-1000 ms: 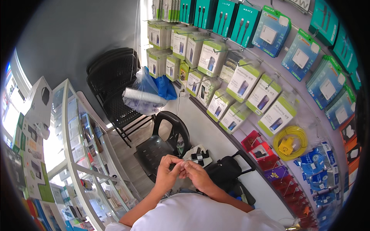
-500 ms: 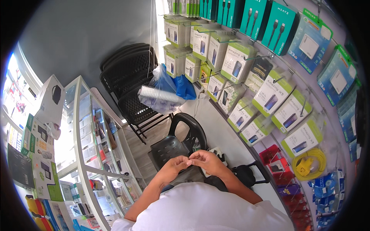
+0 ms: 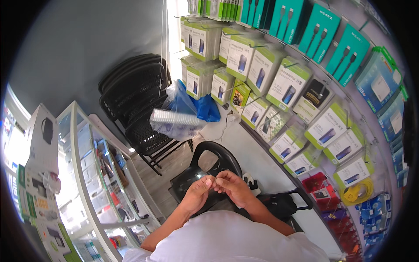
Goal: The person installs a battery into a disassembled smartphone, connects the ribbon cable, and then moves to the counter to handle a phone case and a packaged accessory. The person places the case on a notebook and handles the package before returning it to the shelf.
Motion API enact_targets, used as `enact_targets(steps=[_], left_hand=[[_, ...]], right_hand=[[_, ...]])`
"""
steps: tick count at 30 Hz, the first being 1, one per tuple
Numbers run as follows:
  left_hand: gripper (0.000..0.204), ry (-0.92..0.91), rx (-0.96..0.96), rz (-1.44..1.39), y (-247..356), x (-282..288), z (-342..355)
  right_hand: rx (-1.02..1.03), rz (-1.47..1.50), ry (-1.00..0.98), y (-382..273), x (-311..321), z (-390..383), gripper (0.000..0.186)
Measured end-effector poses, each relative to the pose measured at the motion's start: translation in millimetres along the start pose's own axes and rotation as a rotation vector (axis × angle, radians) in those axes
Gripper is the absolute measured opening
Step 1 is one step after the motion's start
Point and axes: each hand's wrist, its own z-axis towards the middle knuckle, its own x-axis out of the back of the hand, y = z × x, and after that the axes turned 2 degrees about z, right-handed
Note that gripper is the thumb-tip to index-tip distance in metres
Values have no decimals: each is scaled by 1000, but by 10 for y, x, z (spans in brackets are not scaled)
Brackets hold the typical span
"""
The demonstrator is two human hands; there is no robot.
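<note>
1. Fingers (image 3: 206, 182) of the left hand (image 3: 195, 195) and right hand (image 3: 236, 188) curl inward, tips drawn together between them; from where I stand, I cannot tell whether they pinch anything.
2. Black chair (image 3: 182, 182) sits just beyond and below, the nearest thing I can make out.
3. Steadiness matters most, I'd judge: elbows tucked beside the white shirt (image 3: 231, 239), grip light.
4. Tilting both wrists slightly should give the eyes a clearer look at the fingertips.

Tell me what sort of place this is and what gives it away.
Probably a small phone-accessory shop: teal cable boxes and green-and-white packets picturing phones hang in rows, and a glass display case with stocked shelves stands at left.
</note>
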Motion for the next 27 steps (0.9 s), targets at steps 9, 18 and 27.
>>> enact_targets(steps=[9, 18, 27], left_hand=[[24, -125, 312, 71, 992, 1126, 508], [22, -309, 352, 109, 1298, 1451, 759], [15, -507, -7, 565, 1344, 1085, 736]], right_hand=[[-15, -212, 252, 20, -689, 985, 32], [-47, 7, 255, 40, -969, 1169, 33], [167, 310, 108, 98, -982, 747, 37]])
